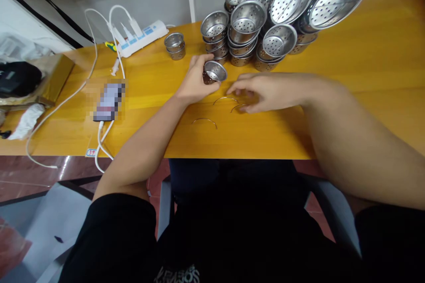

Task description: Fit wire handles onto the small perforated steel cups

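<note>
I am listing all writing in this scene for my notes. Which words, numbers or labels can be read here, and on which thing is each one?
"37": small sticker on the front edge of the wooden table; the digits are small, so this reading is uncertain.
Pale letters on the black shirt: upside down and cut off, not readable.
Blue labels on the white power strip: too small to read.
Phone: blurred, not readable.

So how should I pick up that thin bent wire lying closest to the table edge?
Pinch the wire arc at the top of its curve, coming straight down from above. It lies flat on the wooden table, apart from both hands, so there is probably little room to get under it; the middle of the bend looks easiest for two fingertips.
</note>
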`<action>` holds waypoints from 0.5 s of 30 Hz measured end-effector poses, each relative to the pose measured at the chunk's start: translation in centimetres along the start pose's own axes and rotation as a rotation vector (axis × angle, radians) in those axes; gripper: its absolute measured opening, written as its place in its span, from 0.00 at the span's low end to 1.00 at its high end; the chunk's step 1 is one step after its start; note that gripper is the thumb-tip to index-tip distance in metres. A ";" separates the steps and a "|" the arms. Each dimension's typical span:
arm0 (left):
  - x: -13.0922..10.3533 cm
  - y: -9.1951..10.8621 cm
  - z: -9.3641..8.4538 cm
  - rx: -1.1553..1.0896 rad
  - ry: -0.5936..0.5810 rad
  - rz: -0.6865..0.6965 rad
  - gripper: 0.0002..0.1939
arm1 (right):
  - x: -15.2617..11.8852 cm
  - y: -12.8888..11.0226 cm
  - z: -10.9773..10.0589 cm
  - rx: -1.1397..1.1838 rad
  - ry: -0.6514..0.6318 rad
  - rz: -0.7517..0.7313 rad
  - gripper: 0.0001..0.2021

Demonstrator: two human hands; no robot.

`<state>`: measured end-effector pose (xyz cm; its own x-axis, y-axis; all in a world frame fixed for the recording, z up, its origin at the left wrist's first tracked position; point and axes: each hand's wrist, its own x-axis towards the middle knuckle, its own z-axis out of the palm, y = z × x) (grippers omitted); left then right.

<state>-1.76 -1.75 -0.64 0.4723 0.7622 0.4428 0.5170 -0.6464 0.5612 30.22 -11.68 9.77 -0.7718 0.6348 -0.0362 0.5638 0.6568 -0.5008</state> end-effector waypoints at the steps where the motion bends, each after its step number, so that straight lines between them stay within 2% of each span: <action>1: 0.0 0.2 -0.1 -0.006 -0.001 -0.005 0.50 | 0.2 0.6 0.4 -0.007 -0.015 0.011 0.27; 3: -0.1 0.6 -0.2 -0.015 -0.001 -0.011 0.49 | 0.7 1.3 1.0 -0.025 -0.019 0.022 0.24; 8: -0.1 1.2 -0.4 -0.031 0.001 -0.036 0.48 | 2.2 1.0 1.5 -0.060 0.011 0.100 0.04; 15: -0.1 1.2 -0.5 -0.054 0.001 -0.056 0.47 | 2.9 -0.9 1.3 -0.179 -0.052 0.321 0.08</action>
<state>-1.54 -2.57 0.32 0.4430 0.7971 0.4104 0.5029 -0.5999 0.6222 27.09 -11.03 8.98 -0.5591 0.8012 -0.2133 0.8182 0.4915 -0.2982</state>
